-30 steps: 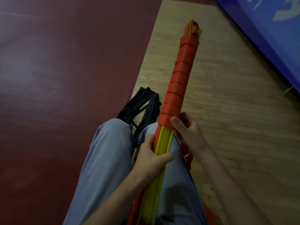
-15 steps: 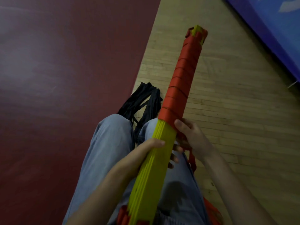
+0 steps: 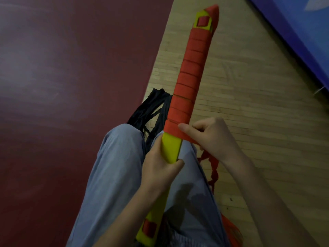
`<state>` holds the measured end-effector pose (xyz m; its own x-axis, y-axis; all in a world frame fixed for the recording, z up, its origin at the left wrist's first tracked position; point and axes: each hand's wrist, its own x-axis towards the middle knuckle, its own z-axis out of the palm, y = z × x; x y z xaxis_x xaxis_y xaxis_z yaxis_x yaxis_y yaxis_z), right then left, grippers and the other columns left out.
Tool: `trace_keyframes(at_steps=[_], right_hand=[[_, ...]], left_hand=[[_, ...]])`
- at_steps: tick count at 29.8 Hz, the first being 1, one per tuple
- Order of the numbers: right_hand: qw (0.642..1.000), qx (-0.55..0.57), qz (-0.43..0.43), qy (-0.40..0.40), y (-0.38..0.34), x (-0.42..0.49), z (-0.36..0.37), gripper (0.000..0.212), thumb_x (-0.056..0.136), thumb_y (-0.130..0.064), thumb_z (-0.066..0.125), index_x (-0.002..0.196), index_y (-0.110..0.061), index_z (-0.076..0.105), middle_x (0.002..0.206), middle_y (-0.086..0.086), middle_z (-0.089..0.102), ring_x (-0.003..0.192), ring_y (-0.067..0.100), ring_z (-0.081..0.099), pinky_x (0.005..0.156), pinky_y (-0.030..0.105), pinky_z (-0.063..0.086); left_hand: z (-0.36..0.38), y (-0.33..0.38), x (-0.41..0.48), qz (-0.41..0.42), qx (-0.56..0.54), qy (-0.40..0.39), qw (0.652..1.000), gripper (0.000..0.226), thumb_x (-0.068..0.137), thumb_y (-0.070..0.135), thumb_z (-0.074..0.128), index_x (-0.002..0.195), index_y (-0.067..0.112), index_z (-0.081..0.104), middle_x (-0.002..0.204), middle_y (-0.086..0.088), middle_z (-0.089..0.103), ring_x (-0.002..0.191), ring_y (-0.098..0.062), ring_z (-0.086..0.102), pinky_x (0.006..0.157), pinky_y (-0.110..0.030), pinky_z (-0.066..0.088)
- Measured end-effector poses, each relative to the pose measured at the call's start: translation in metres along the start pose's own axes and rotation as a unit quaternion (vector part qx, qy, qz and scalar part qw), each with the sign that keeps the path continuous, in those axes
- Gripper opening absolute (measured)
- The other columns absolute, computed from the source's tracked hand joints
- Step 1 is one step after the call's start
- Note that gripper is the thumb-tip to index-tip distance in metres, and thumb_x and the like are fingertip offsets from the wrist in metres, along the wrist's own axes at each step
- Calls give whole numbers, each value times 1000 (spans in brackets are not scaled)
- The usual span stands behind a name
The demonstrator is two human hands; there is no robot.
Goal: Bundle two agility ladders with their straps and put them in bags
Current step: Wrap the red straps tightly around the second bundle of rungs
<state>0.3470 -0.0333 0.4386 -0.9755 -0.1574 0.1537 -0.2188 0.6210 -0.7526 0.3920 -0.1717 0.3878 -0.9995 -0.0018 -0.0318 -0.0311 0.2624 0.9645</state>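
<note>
Now | ladder (image 3: 171,147) gripped in left hand (image 3: 159,169) | right hand (image 3: 212,138) seemingly pinches strap (image 3: 189,77)

- We record a dark maroon floor surface (image 3: 62,86) filling the left half of the frame, smooth, with a faint sheen.
- We note pale wooden strip flooring (image 3: 258,122) across the centre and right, meeting the maroon along a straight diagonal edge.
- We find a blue panel (image 3: 306,38) in the upper right corner, bearing pale markings.
- We judge the lighting dim throughout.
</note>
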Motion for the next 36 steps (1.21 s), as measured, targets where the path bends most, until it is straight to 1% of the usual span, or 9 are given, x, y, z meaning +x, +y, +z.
trace_keyframes(at_steps=[9,14,18,22,25,27,30,33,36], right_hand=[[968,239,71,-8,9,-5,16,40,71,-44,64,51,-13,49,38,-8,46,37,0,40,44,10,33],[975,216,40,-29,7,-12,12,30,60,-48,71,70,-23,57,56,-17,56,54,-2,50,52,14,42],[969,221,91,-58,14,-8,5,23,66,-38,70,66,-21,54,45,-16,52,42,-3,47,43,10,36],[935,298,149,-124,24,-6,14,63,46,-65,78,86,-23,54,46,-14,48,40,-1,40,39,13,31],[896,379,137,-188,27,2,22,82,41,-69,78,107,-26,58,73,8,68,65,27,61,62,33,52],[877,419,122,-203,26,6,22,70,51,-61,80,109,-24,65,108,21,66,99,46,54,93,55,39],[903,374,133,-162,17,11,20,58,55,-57,78,101,-23,69,117,29,59,106,52,53,97,62,38],[917,346,148,-130,17,13,20,37,62,-38,70,95,-23,62,95,5,73,83,16,70,70,28,56],[941,299,141,-76,20,13,27,24,70,-24,72,92,-26,62,91,-6,69,86,7,66,78,22,53]], left_hand=[[-11,15,3,-42,-59,-68,995,47,68,-4,69,83,35,49,69,-9,48,49,-9,42,46,-17,38],[-9,17,7,-123,-149,-102,976,33,53,14,66,83,24,58,60,1,55,55,-15,55,57,-33,47],[-8,15,7,-143,-211,-121,959,29,56,11,65,83,16,57,52,7,54,50,-14,55,56,-34,46],[-9,13,8,-136,-212,-128,959,32,55,11,65,85,15,56,54,6,54,50,-14,56,54,-33,46],[-10,13,8,-154,-274,-164,935,36,49,9,66,83,12,55,58,1,51,48,-15,52,47,-28,43],[-7,15,9,-168,-338,-187,907,35,43,14,67,76,11,56,58,-2,50,46,-15,50,42,-24,41],[-7,14,19,-184,-353,-197,896,36,39,20,66,74,11,65,65,-8,60,51,-18,56,46,-28,47],[-15,13,25,-205,-290,-217,909,34,48,17,71,82,15,70,84,-14,70,67,-23,66,62,-34,54],[-13,11,23,-164,-123,-169,964,31,75,9,73,95,25,55,98,-7,65,79,-14,63,68,-26,53]])
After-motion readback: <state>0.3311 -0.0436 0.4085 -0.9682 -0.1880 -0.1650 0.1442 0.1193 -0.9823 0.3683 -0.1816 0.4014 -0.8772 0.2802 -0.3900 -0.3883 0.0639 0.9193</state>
